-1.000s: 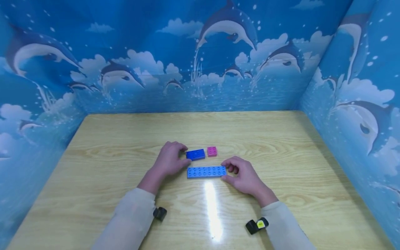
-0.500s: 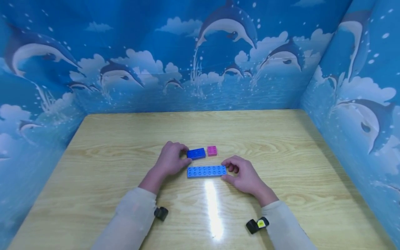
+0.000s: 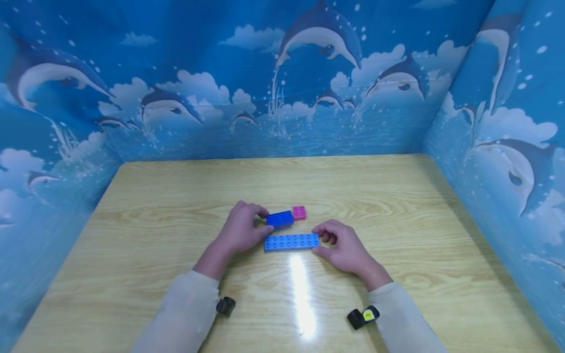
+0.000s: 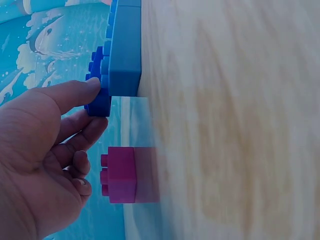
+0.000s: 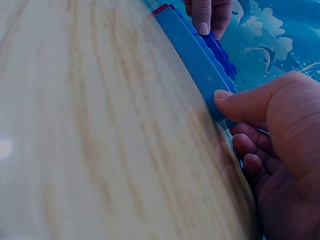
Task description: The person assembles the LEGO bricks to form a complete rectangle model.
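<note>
In the head view my left hand (image 3: 243, 227) pinches the left end of a dark blue building brick (image 3: 280, 219) between thumb and fingers. The left wrist view has this dark blue brick (image 4: 100, 102) raised off the tabletop. In front of it lie two light blue bricks (image 3: 291, 241), end to end in a row, with a thin seam between them. My right hand (image 3: 346, 247) grips the row's right end; in the right wrist view the thumb presses the near side of the light blue brick (image 5: 207, 75). A small pink brick (image 3: 299, 213) sits behind, close to the dark blue brick's right end.
The bricks stand on a wood-grain table (image 3: 375, 191). A dolphin-printed blue curtain (image 3: 212, 132) rises along the back and both sides. Dark wrist cameras (image 3: 226, 306) hang near the sleeves, and a bright reflection crosses the table's front.
My left hand has moved slightly right with the dark blue brick, which is now closer to the pink one and appears raised. My right hand and the light blue bricks have stayed put.
</note>
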`<action>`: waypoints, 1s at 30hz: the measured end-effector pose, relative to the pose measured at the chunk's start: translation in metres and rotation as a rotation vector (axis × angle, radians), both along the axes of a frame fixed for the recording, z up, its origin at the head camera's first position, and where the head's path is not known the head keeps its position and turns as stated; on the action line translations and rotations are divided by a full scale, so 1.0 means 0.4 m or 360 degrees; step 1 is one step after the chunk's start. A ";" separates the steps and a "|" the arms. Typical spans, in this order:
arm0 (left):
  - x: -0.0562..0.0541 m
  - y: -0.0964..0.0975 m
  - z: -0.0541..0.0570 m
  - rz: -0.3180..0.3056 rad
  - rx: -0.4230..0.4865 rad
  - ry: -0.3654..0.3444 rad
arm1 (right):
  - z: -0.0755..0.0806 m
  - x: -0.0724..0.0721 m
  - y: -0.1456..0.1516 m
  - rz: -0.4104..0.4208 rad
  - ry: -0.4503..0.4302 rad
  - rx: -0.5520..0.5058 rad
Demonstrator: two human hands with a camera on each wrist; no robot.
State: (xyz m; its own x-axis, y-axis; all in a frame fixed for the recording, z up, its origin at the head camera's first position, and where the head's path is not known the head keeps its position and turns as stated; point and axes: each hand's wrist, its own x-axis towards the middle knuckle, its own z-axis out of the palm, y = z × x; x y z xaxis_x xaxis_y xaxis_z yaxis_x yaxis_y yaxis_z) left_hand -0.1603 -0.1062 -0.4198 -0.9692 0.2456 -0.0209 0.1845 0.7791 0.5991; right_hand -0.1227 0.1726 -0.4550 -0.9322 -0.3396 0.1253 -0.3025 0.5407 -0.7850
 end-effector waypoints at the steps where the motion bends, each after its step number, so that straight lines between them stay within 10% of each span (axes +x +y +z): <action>1: 0.003 0.001 0.002 -0.0001 0.0008 -0.0008 | 0.000 0.000 0.000 0.0000 -0.0003 0.0001; 16: 0.045 0.009 0.041 -0.0107 0.0092 -0.0114 | -0.003 -0.001 0.001 0.0013 0.0018 -0.0026; 30: 0.058 0.014 0.021 -0.0207 0.0096 -0.0084 | -0.002 0.001 0.003 0.0006 -0.0027 -0.0013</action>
